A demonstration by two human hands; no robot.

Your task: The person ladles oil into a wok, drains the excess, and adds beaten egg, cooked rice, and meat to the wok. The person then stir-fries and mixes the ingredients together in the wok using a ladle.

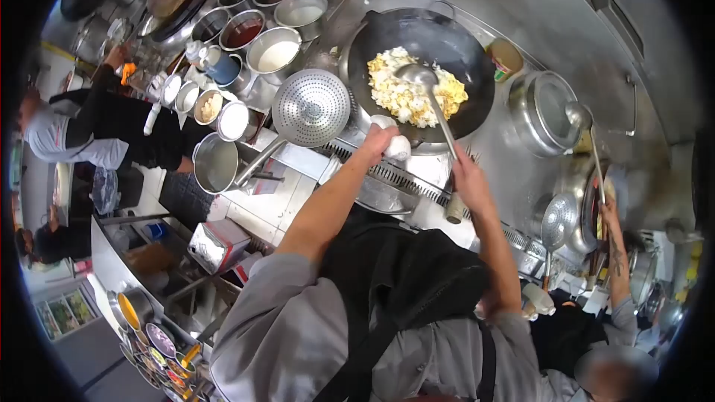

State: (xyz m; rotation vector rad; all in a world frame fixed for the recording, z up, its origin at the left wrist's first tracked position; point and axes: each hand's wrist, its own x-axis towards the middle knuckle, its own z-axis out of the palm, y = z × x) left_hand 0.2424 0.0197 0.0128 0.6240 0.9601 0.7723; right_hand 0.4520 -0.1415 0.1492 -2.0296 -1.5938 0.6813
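Observation:
A large black wok sits on the range, with scrambled egg in white and yellow pieces inside it. My left hand is closed on a folded white cloth at the wok's near rim. Whether a wok handle lies under the cloth is hidden. My right hand grips the handle of a metal ladle, whose bowl rests among the egg. Left of the wok, close to my left hand, lies a round perforated strainer.
Several metal pots of sauces and seasonings crowd the left. An empty pot stands below the strainer. A lidded steel pot and a paper cup are right of the wok. Co-workers work at left and lower right.

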